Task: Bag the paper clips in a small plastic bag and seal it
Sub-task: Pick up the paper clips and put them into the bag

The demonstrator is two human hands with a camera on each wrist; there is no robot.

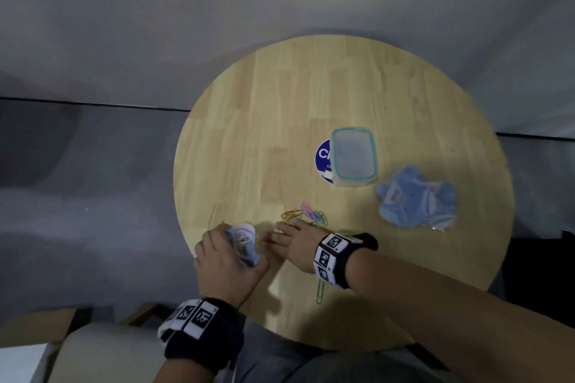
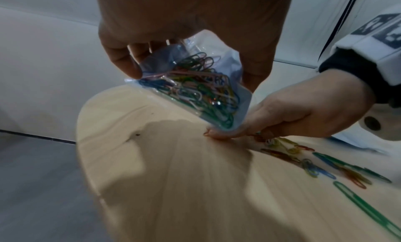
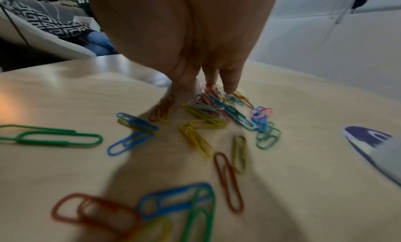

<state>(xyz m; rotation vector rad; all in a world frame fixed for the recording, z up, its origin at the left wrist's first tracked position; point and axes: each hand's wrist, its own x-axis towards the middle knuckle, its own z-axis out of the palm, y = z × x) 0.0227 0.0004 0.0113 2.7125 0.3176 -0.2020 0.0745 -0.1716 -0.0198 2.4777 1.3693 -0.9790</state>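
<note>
My left hand (image 1: 230,246) grips a small clear plastic bag (image 2: 195,89) between fingers and thumb and holds it tilted just above the near-left part of the table. Several coloured paper clips fill the bag. My right hand (image 3: 208,87) reaches down beside it, its thumb and fingertips (image 3: 230,86) pinching a clump of loose paper clips (image 3: 214,101) on the wood. More clips (image 1: 306,214) lie scattered just beyond that hand. A large green clip (image 1: 320,291) lies under my right wrist.
A round wooden table (image 1: 311,96) carries a clear lidded container with a teal rim (image 1: 354,158) sitting on a blue round sticker (image 1: 323,155). A heap of blue printed plastic bags (image 1: 417,196) lies at the right. Grey floor surrounds the table.
</note>
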